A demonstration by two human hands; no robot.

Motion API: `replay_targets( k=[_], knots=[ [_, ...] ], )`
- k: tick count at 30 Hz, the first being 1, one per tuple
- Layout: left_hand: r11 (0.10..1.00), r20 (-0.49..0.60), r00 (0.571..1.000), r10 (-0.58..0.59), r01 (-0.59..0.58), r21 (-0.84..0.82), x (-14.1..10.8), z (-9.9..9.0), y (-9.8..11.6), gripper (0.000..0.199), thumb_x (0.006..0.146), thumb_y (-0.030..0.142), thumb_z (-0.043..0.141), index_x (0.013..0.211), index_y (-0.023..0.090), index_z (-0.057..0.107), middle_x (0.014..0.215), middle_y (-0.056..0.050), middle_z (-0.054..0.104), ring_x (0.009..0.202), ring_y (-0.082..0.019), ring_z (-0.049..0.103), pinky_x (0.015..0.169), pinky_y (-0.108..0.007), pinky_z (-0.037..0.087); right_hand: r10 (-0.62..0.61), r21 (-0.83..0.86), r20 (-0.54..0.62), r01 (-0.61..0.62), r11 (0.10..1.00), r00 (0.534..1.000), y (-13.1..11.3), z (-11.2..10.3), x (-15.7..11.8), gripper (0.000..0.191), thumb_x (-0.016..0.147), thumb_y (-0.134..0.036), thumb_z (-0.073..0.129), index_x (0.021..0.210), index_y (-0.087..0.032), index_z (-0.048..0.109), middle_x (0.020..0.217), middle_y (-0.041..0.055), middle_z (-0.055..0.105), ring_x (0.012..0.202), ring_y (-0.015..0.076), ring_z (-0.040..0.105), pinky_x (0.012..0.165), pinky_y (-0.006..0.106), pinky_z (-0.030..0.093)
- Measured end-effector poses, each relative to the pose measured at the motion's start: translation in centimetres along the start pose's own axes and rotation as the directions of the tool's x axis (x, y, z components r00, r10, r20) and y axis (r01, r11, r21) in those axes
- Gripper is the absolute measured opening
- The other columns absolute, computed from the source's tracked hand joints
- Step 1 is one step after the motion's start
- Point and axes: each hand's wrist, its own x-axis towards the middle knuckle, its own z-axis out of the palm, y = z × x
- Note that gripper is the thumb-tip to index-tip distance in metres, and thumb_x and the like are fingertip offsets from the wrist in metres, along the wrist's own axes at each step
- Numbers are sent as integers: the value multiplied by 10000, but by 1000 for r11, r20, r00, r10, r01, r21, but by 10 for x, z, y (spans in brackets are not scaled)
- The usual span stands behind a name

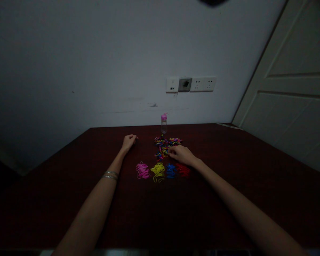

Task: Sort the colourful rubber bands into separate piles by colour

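My right hand (181, 154) reaches to the right edge of a mixed pile of small coloured rubber bands (164, 145), its thumb and fingers pinched together among them. Whatever sits between those fingertips is too small to make out. My left hand (129, 142) rests on the table left of the pile, fingers curled in, with nothing visible in it. Nearer to me, single-colour heaps lie in a row: pink bands (143, 170), yellow bands (158, 169), blue bands (171, 171) and red bands (183, 170). Two loose yellow bands (158, 180) lie just below the yellow heap.
Behind the mixed pile stands a small clear bottle (164, 127) with a pink cap. The dark reddish table (69, 170) meets a pale wall (109, 64) carrying sockets (202, 84). A white panelled door (288, 96) is at the right. The scene is dim.
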Motion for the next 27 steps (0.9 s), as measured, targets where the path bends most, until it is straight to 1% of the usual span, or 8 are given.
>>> replay_targets(
  k=[6, 10, 15, 21, 24, 27],
  knots=[
    [1000, 16, 1000, 8, -8, 7, -1, -1, 1, 289, 667, 375, 473, 667, 124, 617, 422, 36, 428, 409, -81, 370, 428, -201, 264, 10, 136, -62, -2, 991, 998, 7, -3, 2, 180, 789, -316, 492, 820, -207, 632, 729, 7, 623, 625, 109, 529, 512, 194, 287],
    [1000, 9, 1000, 8, -9, 14, 0, -1, 0, 303, 669, 388, 472, 666, 121, 617, 420, 38, 422, 411, -82, 373, 434, -202, 270, 23, 254, -97, 3, 967, 995, 16, 0, 6, 225, 783, -343, 487, 778, -174, 635, 671, 6, 595, 598, 106, 507, 513, 196, 307],
    [1000, 6, 1000, 15, -15, 15, 0, 0, -1, 315, 673, 397, 471, 667, 119, 618, 424, 38, 428, 410, -79, 375, 434, -198, 272, 47, 399, -80, -11, 917, 996, 26, 6, 10, 270, 756, -365, 510, 757, -136, 653, 620, 13, 579, 568, 108, 480, 525, 215, 334],
    [999, 12, 1000, 20, -20, 27, 0, 0, -1, 319, 668, 401, 471, 671, 120, 620, 415, 44, 423, 403, -79, 368, 433, -197, 273, 126, 600, -15, -92, 795, 992, 26, 5, 13, 305, 685, -385, 564, 731, -102, 667, 588, 22, 572, 532, 108, 462, 519, 237, 350],
    [999, 13, 999, 29, -29, 21, 0, 0, -1, 318, 671, 401, 469, 666, 120, 618, 410, 46, 418, 400, -77, 366, 435, -196, 275, 143, 633, 14, -119, 765, 990, 23, 1, 13, 309, 665, -391, 579, 718, -100, 667, 564, 13, 554, 509, 98, 437, 496, 233, 328],
    [999, 19, 999, 32, -32, 16, 0, 0, 0, 307, 674, 389, 465, 658, 120, 613, 409, 46, 419, 402, -76, 367, 436, -195, 277, 133, 635, 27, -120, 763, 991, 17, -4, 11, 308, 661, -389, 582, 716, -96, 659, 531, -4, 516, 483, 83, 396, 468, 223, 289]
  ],
)
